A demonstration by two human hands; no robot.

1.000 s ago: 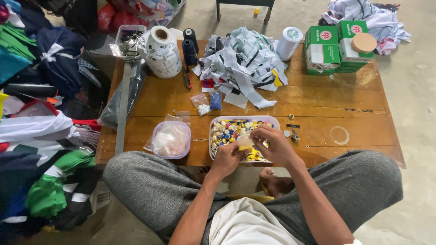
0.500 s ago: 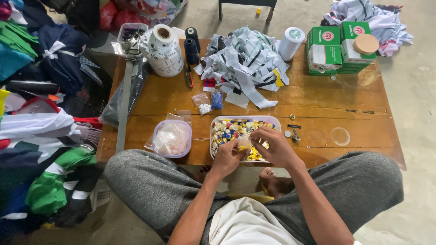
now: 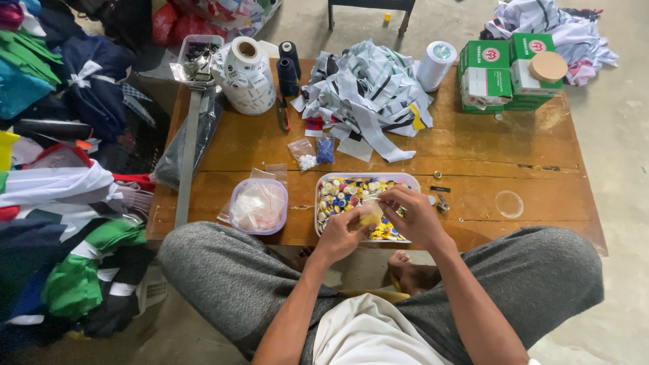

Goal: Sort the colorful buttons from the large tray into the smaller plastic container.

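Evidently little had shifted over the last second: the small clear bag (image 3: pixel 370 216) stayed pinched in the left hand (image 3: pixel 341 233), just above the near edge of the button tray (image 3: pixel 324 184) on the wooden table (image 3: pixel 473 155). The right hand (image 3: pixel 412 216), fingers narrowed at the bag's mouth, had crept slightly inward. A lidded tub (image 3: pixel 258 206) sat left; fabric strips (image 3: pixel 368 94) lay beyond.

A small garment workshop: you sit at a low wooden surface (image 3: pixel 473 145) on a concrete floor. Thread cones (image 3: pixel 287 67), a label roll (image 3: pixel 247 74), fabric strips (image 3: pixel 368 94) and a button tray (image 3: pixel 358 203) lie ahead; folded garments (image 3: pixel 61 169) are heaped at left.
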